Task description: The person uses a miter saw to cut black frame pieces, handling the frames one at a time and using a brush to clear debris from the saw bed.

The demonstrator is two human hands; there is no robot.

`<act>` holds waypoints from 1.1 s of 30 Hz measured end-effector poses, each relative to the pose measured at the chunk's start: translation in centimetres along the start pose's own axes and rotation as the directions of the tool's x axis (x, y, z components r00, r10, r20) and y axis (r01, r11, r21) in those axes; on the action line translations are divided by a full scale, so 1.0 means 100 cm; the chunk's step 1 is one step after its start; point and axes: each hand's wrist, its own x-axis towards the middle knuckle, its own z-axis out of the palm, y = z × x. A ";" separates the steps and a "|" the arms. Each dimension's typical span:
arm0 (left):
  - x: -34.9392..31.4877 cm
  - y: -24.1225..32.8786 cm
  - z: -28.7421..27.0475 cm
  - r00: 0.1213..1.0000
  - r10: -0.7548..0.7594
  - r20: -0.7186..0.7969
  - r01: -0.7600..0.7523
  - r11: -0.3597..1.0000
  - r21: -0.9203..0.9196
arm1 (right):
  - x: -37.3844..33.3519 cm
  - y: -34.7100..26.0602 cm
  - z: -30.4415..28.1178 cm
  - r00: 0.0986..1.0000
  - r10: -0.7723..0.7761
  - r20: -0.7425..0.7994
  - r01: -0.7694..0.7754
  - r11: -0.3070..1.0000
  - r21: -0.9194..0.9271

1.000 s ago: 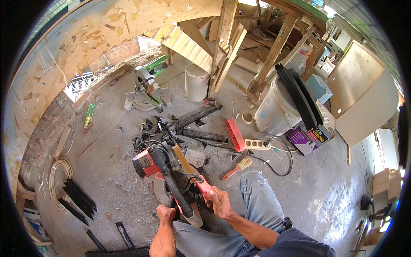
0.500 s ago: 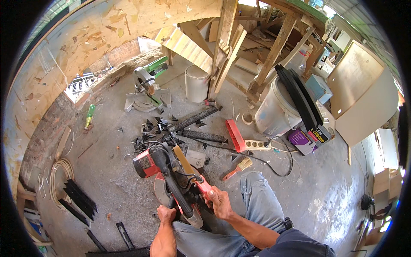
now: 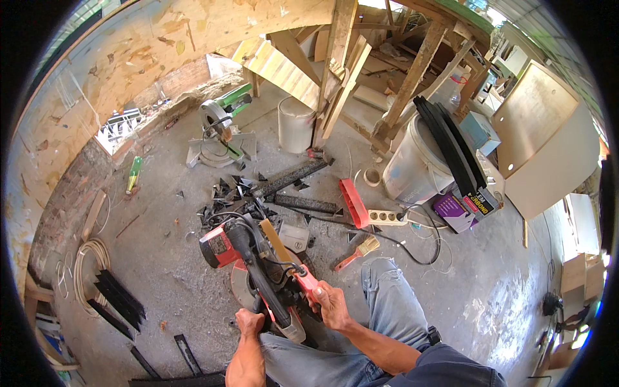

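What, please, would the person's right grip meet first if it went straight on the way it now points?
The red handle, which the right grip already closes on; beyond it, probably the thick black bar, though depth is unclear.

Before me, the power saw shows smooth red and black plastic over dull grey metal. Floor: matt, gritty concrete, with a shinier pale patch. Large bucket: scuffed plastic. Jeans: faded, creased denim. Slanting post: rough, unpainted wood. Purple box: smooth printed card.
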 end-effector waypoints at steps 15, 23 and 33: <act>-0.023 0.026 -0.024 0.999 0.018 0.034 -0.016 0.998 -0.058 | 0.002 -0.004 0.000 0.999 -0.006 -0.034 0.005 0.999 -0.031; -0.011 0.007 -0.005 1.000 0.028 0.002 -0.027 0.994 -0.102 | 0.000 -0.002 -0.001 0.999 -0.036 -0.004 0.036 0.999 -0.036; -0.022 0.020 -0.016 1.000 0.025 -0.001 -0.025 0.993 -0.111 | -0.001 0.009 -0.003 0.998 -0.060 -0.014 0.060 0.998 -0.012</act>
